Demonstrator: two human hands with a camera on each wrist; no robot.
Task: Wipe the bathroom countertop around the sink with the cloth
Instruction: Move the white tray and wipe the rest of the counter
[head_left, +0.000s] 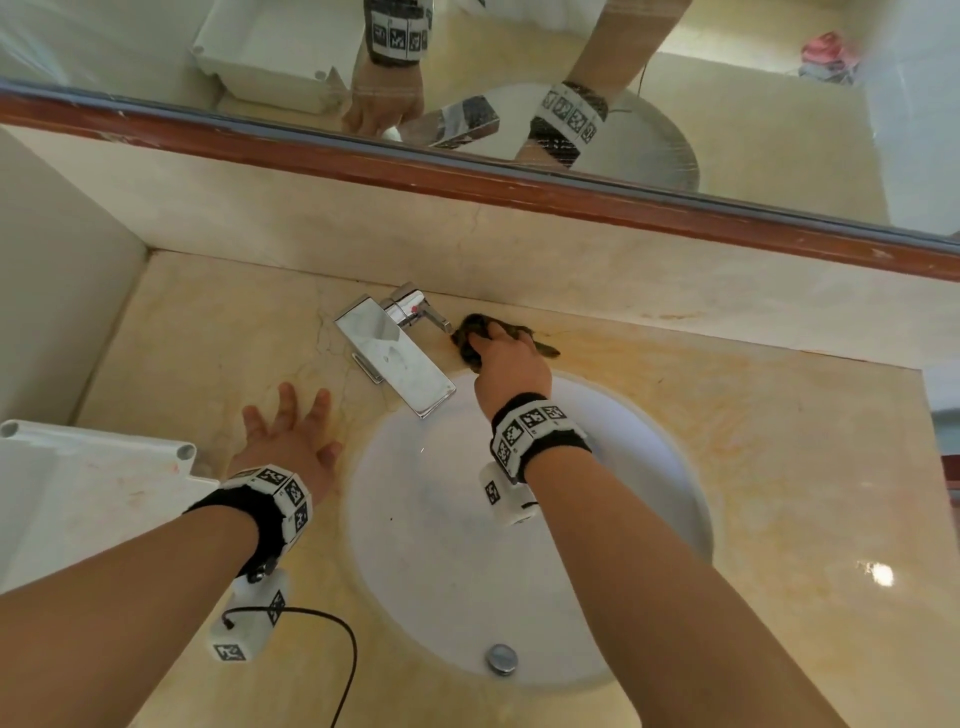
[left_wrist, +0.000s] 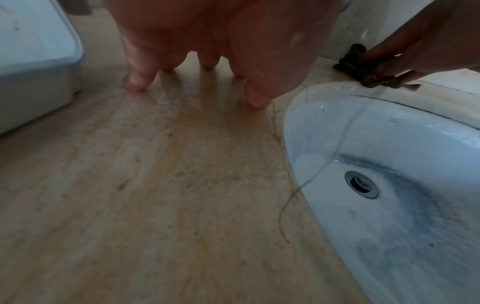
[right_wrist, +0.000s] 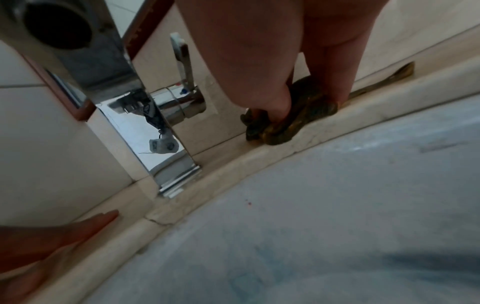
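A dark brown-green cloth (head_left: 470, 335) (right_wrist: 291, 121) (left_wrist: 355, 67) lies bunched on the beige marble countertop (head_left: 208, 332), behind the white oval sink (head_left: 649, 467) and just right of the chrome faucet (head_left: 395, 358). My right hand (head_left: 506, 358) (right_wrist: 306, 98) pinches the cloth between thumb and fingers and holds it down against the counter by the back wall. My left hand (head_left: 291, 441) (left_wrist: 194, 82) rests on the counter left of the sink, fingers spread and straight, holding nothing.
A white plastic box (head_left: 88, 493) (left_wrist: 33, 61) sits at the counter's left edge by the side wall. The faucet spout overhangs the basin; its lever (head_left: 434, 318) points toward the cloth. A mirror with a brown frame (head_left: 467, 182) runs above the backsplash. A thin cable (head_left: 343, 654) hangs from my left wrist.
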